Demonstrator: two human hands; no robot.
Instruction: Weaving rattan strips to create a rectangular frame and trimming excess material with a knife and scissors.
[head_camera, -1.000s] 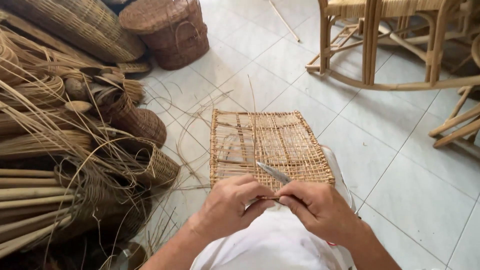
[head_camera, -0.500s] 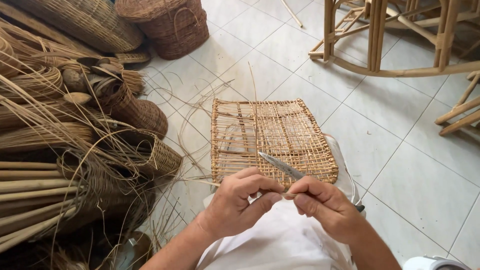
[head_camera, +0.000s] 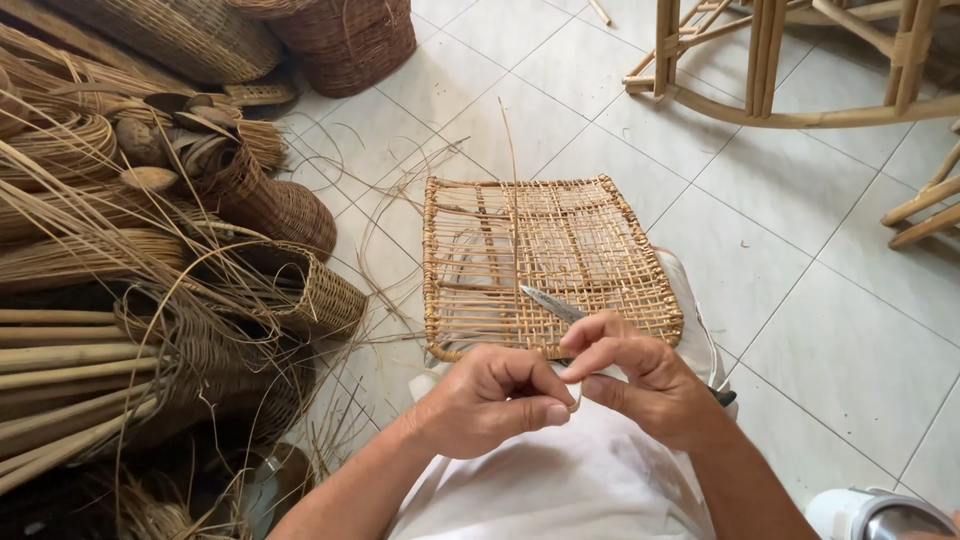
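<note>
A woven cane panel (head_camera: 550, 265) is seen resting across the person's lap, its far edge reaching out over the tiled floor (head_camera: 830, 330). Just near of its near edge, the left hand (head_camera: 490, 395) and right hand (head_camera: 640, 380) are brought together, fingertips touching. A thin cane strand (head_camera: 512, 190), pinched in the left hand's closed grip, rises over the panel. The right hand is closed on a small knife (head_camera: 550, 303), whose blade points far and left over the weave. The strand is judged light, springy and prone to splitting, best pinched close to the working point. The panel appears light but stiff at its rim, where hold is best taken. Baskets and cane bundles (head_camera: 150, 250) are piled at left.
</note>
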